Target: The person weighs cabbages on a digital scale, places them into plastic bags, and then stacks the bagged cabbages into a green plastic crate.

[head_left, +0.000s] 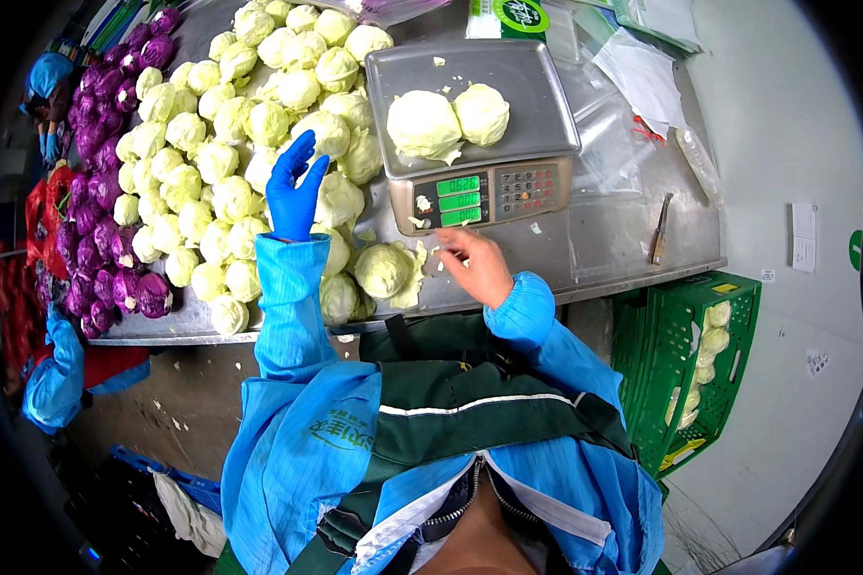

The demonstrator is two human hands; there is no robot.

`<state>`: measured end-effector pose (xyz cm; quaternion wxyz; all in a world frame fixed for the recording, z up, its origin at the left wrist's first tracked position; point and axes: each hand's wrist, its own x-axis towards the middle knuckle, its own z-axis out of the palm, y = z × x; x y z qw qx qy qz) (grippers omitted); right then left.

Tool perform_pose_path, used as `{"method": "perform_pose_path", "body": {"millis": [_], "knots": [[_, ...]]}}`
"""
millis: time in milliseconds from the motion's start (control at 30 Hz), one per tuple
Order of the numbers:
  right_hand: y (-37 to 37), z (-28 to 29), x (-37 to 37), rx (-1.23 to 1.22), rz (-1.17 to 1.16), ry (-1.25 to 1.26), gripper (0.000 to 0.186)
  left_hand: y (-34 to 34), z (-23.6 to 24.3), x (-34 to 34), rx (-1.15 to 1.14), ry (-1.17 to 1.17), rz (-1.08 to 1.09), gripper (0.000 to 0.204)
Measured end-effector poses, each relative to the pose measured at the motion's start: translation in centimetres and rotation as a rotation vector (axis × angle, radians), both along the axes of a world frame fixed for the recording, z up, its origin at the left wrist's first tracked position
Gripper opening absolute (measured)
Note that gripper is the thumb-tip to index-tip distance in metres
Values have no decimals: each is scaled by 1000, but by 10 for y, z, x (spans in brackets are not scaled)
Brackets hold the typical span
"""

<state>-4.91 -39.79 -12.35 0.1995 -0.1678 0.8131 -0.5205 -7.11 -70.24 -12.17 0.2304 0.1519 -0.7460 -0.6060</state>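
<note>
My left hand [295,190], in a blue glove, is raised over the green cabbages [232,199] with its fingers stretched upward and the thumb apart. It holds nothing. My bare right hand [477,265] hovers by the front edge of the scale [537,201], fingers loosely bent and apart, with nothing visible in them. Between my hands, near the table edge, lies a green cabbage [384,271] with a loose outer leaf [412,278] at its right side. Two trimmed cabbages rest touching on the scale's pan [527,81]: a larger one [423,125] and a smaller one [481,114].
Purple cabbages [91,182] line the table's left side. Clear plastic bags [609,134] and a knife [660,230] lie right of the scale. A green crate [686,369] with cabbages stands below the right edge. Other people in blue sleeves [56,374] are at far left.
</note>
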Motion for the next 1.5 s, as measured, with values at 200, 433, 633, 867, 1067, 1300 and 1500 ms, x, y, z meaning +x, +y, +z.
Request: {"method": "perform_pose_path", "body": {"millis": [200, 433, 633, 867, 1067, 1300, 1500], "knots": [[-4, -1, -19, -116, -230, -107, 25, 7, 14, -12, -19, -11, -70, 44], [16, -12, -30, -187, -445, -123, 24, 41, 31, -62, -265, -38, -461, 87], [0, -4, -53, -317, -473, -222, 38, 58, 13, -106, -487, 65, -648, 102], [-49, 60, -65, -527, -436, -74, 43, 71, 19, -54, 357, 121, -589, 97], [-47, 85, -38, -329, -317, 296, 20, 76, 10, -7, 619, 69, -642, 106], [-16, 111, 0, -434, -28, 87, 12, 95, 20, 14, 576, 125, -608, 117], [15, 94, 15, -51, 85, 246, 46, 98, 49, 18, 381, 174, -628, 119]]}}
